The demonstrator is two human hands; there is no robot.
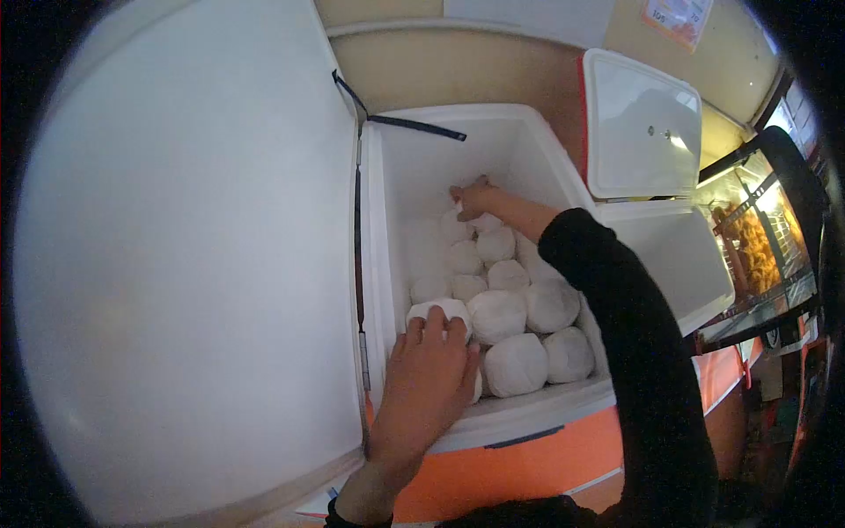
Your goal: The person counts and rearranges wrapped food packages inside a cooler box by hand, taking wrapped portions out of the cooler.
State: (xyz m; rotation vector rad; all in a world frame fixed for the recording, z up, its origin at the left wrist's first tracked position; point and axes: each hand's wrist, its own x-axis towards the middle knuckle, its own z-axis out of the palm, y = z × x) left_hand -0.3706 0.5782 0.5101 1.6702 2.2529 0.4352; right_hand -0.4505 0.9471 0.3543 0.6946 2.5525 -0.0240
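Inside an open white cooler box [400, 440] lie several white rounded bundles, smaller ones toward the back and larger ones such as this bundle [516, 364] near the front. My left hand [431, 370] rests its fingertips on top of a white bundle [440, 310] at the front left, with the fingers slightly apart. Reaching deep into the box, my right hand [476, 197] is at the far end, its fingers bent down at a small white bundle [456, 226]. What its fingertips hold, if anything, is too small to make out.
The raised white lid [194, 246] fills the left side. At the right stands a second open white box [669, 255] with its lid [642, 128] up. Farther right is a lit glass case [761, 229] with brown food. An orange surface [519, 475] lies in front.
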